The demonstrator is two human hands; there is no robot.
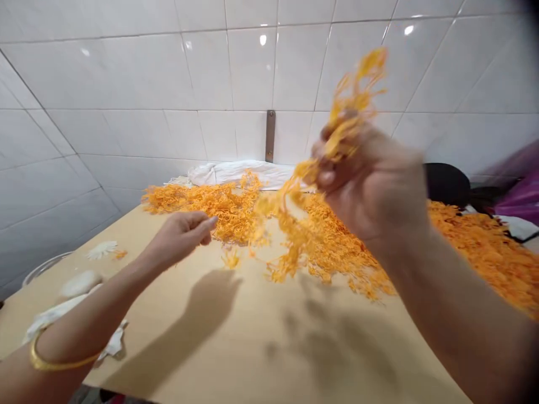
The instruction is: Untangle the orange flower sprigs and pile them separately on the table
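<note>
My right hand (374,191) is raised above the table, its fingers closed around a bunch of frilly yellow-orange strands (343,137). Part of the bunch sticks up over the fist; the rest dangles toward the tabletop, blurred by motion. My left hand (183,235), lower and to the left, has its fingers curled and thumb pressed in. Whatever lies between those fingers, if anything, is hidden. Just beyond it spreads a heap of orange frilly strands (227,210). One small loose orange piece (231,258) rests on the table near the left hand.
The pale wooden table (236,348) meets a white tiled wall (143,73). More orange strands (484,252) are piled at the right. White cloth (244,173) lies along the back edge. A white frilly piece (102,249) and a pale rounded object (82,283) sit at the left.
</note>
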